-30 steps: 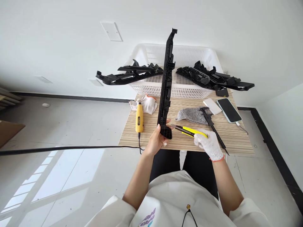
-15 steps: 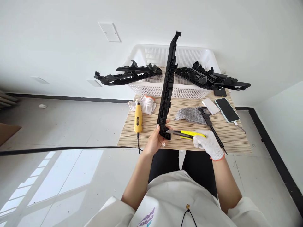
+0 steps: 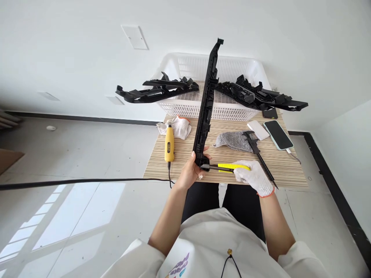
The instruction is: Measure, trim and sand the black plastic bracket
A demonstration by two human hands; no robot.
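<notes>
My bare left hand [image 3: 189,173] grips the near end of a long black plastic part [image 3: 206,104], which rises away from me over the striped table [image 3: 185,154] and crosses the white basket [image 3: 228,65]. My right hand [image 3: 255,177], in a white knit glove, holds a yellow utility knife [image 3: 230,167]. Its blade tip touches the near end of the black part, beside my left fingers.
Several more black plastic parts [image 3: 158,90] lie across the basket rim on both sides. On the table are a yellow rotary tool [image 3: 169,143] with its cord, a spare white glove [image 3: 179,126], a grey cloth [image 3: 233,141], a black caliper [image 3: 257,150], a white pad and a phone [image 3: 277,134].
The knife has moved left; its blade now meets the near end of the black part. The part's far end has tilted slightly to the right.
</notes>
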